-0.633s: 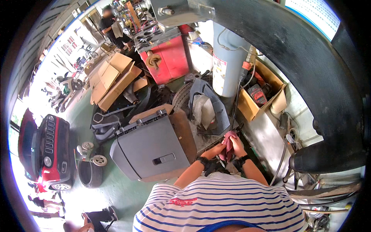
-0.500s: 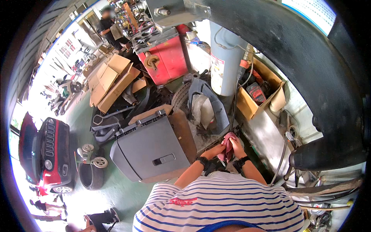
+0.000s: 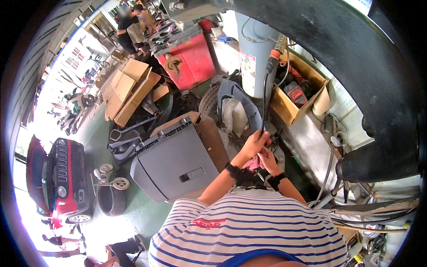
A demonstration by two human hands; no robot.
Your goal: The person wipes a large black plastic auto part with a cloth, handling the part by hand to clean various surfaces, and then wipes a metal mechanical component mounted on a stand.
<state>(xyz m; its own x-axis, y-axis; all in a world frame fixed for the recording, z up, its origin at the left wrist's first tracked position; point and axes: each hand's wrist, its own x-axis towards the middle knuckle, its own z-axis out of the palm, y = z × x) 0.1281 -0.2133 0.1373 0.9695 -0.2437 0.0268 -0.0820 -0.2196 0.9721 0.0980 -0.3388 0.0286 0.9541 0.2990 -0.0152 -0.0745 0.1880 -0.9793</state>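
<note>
Left hand (image 3: 253,144) just right of frame centre, fingers curled shut around the lower end of a thin black cable (image 3: 264,100) rising straight up toward the grey cylinder tank (image 3: 255,53) at upper centre. Right hand (image 3: 269,159) directly below and right of it, closed on a pink rag (image 3: 254,163) bunched between the two hands, touching both. Black bands on both wrists, striped shirt filling the lower centre of the frame.

Left of the hands, a large grey plastic panel (image 3: 173,162) with a recessed handle, lying on brown cardboard. Above the hands, a tyre (image 3: 209,100) with grey and white material piled against it. Upper centre, a red machine (image 3: 187,60); flattened cardboard boxes (image 3: 129,91) at upper left. Open wooden box (image 3: 296,95) with tools at upper right, beside the tank. Red car (image 3: 60,182) at far left edge, a small wheeled trolley (image 3: 109,175) near it. Dark curved car body (image 3: 356,58) arching across the right side
</note>
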